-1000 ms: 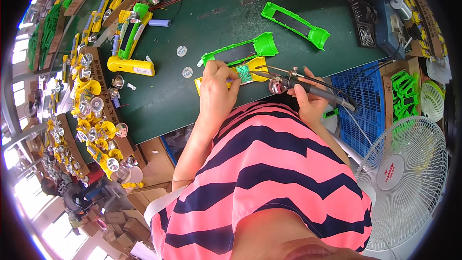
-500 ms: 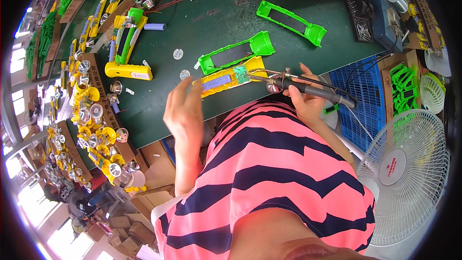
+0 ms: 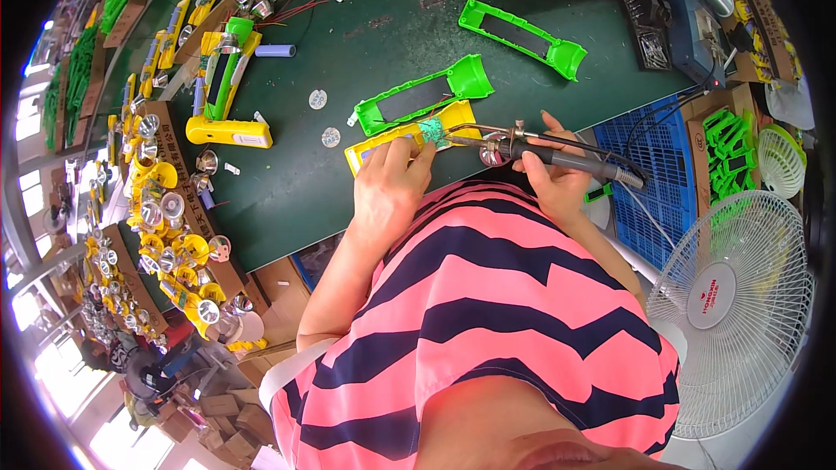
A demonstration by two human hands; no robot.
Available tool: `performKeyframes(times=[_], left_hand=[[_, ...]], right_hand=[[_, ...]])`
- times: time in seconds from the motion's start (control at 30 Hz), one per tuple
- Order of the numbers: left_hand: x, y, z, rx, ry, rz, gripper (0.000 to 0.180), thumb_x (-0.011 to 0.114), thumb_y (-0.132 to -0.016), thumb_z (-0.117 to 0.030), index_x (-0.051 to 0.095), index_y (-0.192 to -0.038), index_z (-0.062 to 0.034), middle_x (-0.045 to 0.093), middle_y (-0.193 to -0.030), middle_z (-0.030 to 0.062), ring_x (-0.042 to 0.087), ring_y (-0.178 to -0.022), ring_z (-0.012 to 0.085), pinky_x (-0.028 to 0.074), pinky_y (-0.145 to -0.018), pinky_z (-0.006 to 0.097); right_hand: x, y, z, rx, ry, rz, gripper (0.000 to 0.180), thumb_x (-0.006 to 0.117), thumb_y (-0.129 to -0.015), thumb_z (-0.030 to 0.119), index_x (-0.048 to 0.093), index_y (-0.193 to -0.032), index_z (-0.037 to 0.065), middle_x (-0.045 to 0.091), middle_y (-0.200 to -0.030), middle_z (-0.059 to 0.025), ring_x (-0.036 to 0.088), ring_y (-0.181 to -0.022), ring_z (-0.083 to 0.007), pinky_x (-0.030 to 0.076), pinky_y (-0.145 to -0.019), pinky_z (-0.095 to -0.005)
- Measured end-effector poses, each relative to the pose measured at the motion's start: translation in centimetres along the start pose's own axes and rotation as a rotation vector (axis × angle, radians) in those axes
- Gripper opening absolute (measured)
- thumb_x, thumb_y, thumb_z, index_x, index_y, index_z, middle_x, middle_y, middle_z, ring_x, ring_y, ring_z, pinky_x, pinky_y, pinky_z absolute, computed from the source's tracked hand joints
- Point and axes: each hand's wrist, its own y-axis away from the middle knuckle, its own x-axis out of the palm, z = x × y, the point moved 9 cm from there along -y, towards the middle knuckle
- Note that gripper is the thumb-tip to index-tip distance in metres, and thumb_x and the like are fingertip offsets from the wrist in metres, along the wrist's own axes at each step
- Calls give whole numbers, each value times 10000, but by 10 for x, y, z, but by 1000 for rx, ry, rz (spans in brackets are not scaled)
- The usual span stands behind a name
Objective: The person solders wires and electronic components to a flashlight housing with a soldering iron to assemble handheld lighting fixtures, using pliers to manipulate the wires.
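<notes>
A yellow flashlight shell [image 3: 361, 153] lies at the near table edge, with a green circuit board [image 3: 431, 130] and a blue-grey battery cell inside. My left hand [image 3: 390, 184] is over the shell, fingers bent together and covering most of the cell; whatever they grip is hidden. In my right hand [image 3: 556, 176] is a soldering iron [image 3: 553, 157] with a metal feed tube clamped along it, its tip at the board. A silver reflector cup [image 3: 492, 155] shows just under the iron. Behind the shell, touching or nearly so, lies a green shell half [image 3: 414, 100].
Another green shell half [image 3: 522, 39] lies farther back. At left are a partly assembled flashlight [image 3: 228, 130] and a box of yellow heads with reflectors [image 3: 157, 200]. A blue soldering station [image 3: 697, 43] stands at back right; a white fan [image 3: 723, 305] and blue crate [image 3: 649, 157] are lower right.
My left hand has moved right, from beside the shell's left end onto it, and its fingers have closed in. My right hand and the iron have barely moved.
</notes>
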Motion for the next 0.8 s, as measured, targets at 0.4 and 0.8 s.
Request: performKeyframes(times=[0.4,0.8], left_hand=[[-2,-1,-2,20,12,4,272,632,-597,-25,629,-869,-25,484,-731,50,535,-650,189,456,-554,305],[0,1,0,-23,0,63,233,637,-650,-35,658,-881,-56,548,-790,61,565,-652,202,477,-558,305]], right_hand=[[3,9,-24,221,-166,-67,202,636,-718,17,585,-913,-5,621,-662,-27,587,-774,-88,233,-1038,-423],[4,14,-30,376,-372,-139,185,642,-747,4,568,-914,-22,603,-740,-69,623,-711,-124,241,-1042,-420]])
